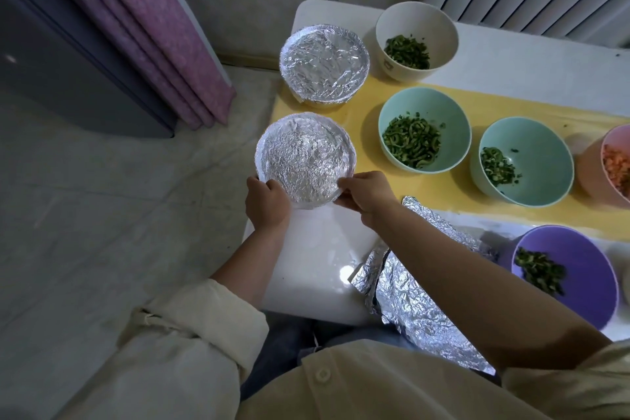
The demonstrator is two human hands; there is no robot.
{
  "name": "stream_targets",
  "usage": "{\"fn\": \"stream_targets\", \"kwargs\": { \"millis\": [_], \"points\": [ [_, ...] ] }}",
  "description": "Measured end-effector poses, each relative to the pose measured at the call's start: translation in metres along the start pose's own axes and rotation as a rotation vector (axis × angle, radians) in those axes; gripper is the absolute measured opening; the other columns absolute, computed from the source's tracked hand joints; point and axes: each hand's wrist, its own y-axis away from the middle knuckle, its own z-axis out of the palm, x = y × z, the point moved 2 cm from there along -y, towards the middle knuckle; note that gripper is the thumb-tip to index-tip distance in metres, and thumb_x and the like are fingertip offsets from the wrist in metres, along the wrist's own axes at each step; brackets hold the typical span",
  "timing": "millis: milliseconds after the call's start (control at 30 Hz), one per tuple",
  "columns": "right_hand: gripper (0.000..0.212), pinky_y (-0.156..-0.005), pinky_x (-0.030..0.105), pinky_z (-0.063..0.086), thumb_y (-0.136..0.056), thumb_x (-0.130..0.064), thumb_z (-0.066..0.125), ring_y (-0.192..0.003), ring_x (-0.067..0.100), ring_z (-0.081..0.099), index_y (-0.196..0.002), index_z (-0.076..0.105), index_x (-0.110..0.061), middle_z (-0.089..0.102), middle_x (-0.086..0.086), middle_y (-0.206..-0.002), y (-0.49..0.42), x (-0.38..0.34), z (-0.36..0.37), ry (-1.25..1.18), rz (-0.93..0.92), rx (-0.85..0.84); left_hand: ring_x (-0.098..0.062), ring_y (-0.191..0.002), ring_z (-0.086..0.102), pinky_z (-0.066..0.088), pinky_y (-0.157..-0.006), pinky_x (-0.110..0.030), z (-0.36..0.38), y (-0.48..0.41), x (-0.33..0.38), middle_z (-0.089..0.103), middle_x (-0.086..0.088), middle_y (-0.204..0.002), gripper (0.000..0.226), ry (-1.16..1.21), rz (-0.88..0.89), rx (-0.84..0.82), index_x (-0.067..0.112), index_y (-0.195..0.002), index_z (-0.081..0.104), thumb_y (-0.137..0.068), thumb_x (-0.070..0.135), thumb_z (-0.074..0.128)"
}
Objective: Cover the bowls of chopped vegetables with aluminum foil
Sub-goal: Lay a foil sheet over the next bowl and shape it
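The left hand (pixel 267 203) pinches the near-left rim of the foil-covered bowl (pixel 305 160), which sits at the table's (pixel 317 249) left edge; the right hand (pixel 366 196) grips its near-right rim; a second covered bowl (pixel 324 66) stands by the far-left corner; bare tabletop lies just nearer; crumpled foil sheets (pixel 419 303) overhang the near edge; uncovered bowls of greens (pixel 424 128) crowd the right.

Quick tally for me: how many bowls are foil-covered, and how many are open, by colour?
Foil-covered bowls: 2 (far one, near one held by both hands)
Open cream bowl: 1
Open teal bowls: 2 ()
Open purple bowl: 1
Open pink bowl, cut off at the edge: 1
Total: 7 bowls
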Motion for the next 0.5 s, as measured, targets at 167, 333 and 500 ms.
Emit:
{"fn": "stream_targets", "kwargs": {
  "millis": [167,333,500],
  "points": [
    [0.023,-0.077,0.057,0.056,-0.080,0.006,0.045,-0.066,0.025,0.055,-0.060,0.053,-0.003,0.056,0.014,-0.068,-0.013,-0.019,0.003,0.164,-0.119,0.075,-0.043,-0.097,0.066,0.055,-0.089,-0.050,0.012,-0.003,-0.002,0.059,-0.024,-0.112,0.031,0.229,-0.069,-0.107,-0.001,-0.106,0.042,-0.086,0.022,0.038],
    [0.015,-0.059,0.047,0.048,-0.070,-0.009,0.038,-0.063,0.021,0.041,-0.059,0.047,-0.008,0.044,0.011,-0.062,-0.016,-0.022,0.003,0.320,-0.235,0.152,-0.042,-0.097,0.069,0.057,-0.087,-0.053,0.043,-0.045,-0.044,0.067,-0.025,-0.108,0.085,0.200,-0.082,-0.148,-0.003,-0.110,0.052,-0.049,0.054,0.037],
    [0.028,-0.059,0.034,0.030,-0.081,0.002,0.039,-0.062,0.021,0.039,-0.055,0.040,-0.010,0.043,0.012,-0.061,-0.011,-0.029,0.003,0.380,-0.262,0.159,-0.045,-0.115,0.058,0.048,-0.098,-0.046,-0.003,-0.009,0.006,0.058,-0.026,-0.130,0.066,0.118,-0.080,-0.126,-0.001,-0.138,0.033,-0.086,0.036,0.048]
  ]
}}
